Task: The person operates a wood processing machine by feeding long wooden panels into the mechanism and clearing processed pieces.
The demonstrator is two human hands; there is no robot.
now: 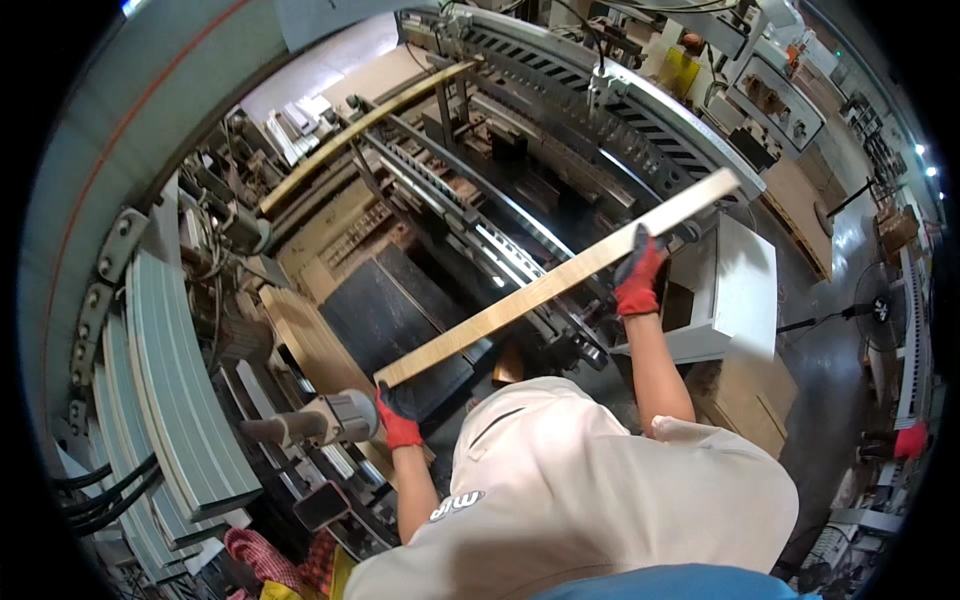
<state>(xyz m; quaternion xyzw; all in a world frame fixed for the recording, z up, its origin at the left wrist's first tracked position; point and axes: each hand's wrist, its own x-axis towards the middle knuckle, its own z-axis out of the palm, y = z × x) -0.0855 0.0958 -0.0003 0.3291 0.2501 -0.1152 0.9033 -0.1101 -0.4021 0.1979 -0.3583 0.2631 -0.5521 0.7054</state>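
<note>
I hold a long, pale wooden board [530, 297] slanting from lower left to upper right over a woodworking machine. My left hand [398, 422], in a red and black glove, grips the board's near end. My right hand [638, 276], gloved the same way, grips it farther up, short of the far end. That far end reaches over the machine's grey metal rail [640, 125]. Both forearms are bare, and my beige shirt fills the lower middle of the view.
A second long plank [360, 125] lies across the machine's far side. A grey cylinder [335, 417] juts out by my left hand. A white cabinet [748, 290] and cardboard boxes [752, 397] stand right. Grey panels [170, 380] line the left; a floor fan [884, 310] is far right.
</note>
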